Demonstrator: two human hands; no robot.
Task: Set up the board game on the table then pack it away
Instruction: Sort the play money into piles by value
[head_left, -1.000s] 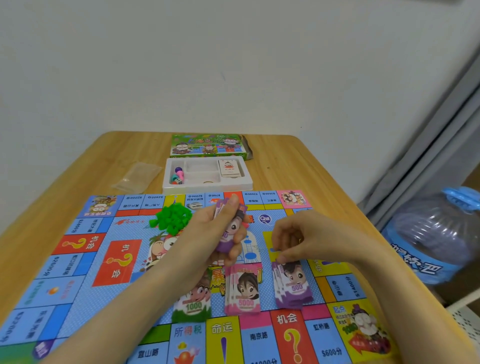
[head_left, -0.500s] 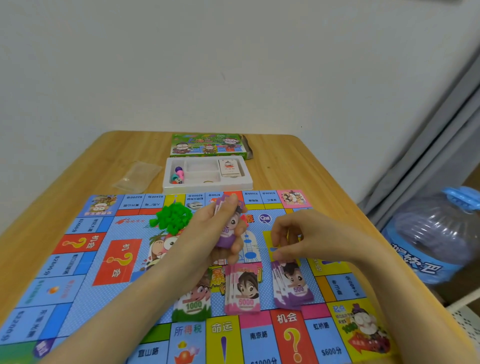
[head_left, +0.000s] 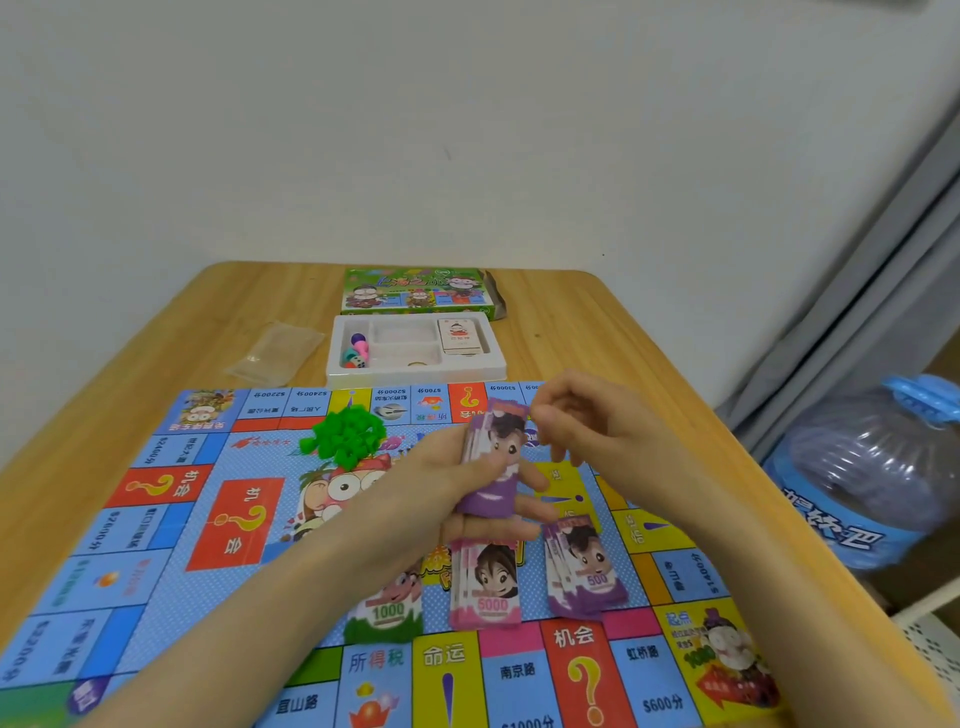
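We observe the left hand raised above the game board, fingers and thumb curled round a stack of purple banknotes held upright with the printed face toward us. The right hand sits just to the right of that stack with its fingers curled; its fingertips meet the stack's upper right corner, and we cannot tell whether they pinch a note there. Directly below the left hand, on the side nearer to us, three piles lie flat on the board: a green 1000 pile partly hidden under the left forearm, a pink 5000 pile beside it, and a purple 500 pile below the right hand. A heap of green house pieces rests on the board just to the left of the left hand. Beyond both hands, on the bench, stands the white insert tray; its left compartment holds coloured pawns and its right compartment a card deck. The box lid lies just behind the tray. A clear plastic bag lies on the bench beside the tray, far left of the hands. A water bottle stands off the bench, to the right of the right hand.
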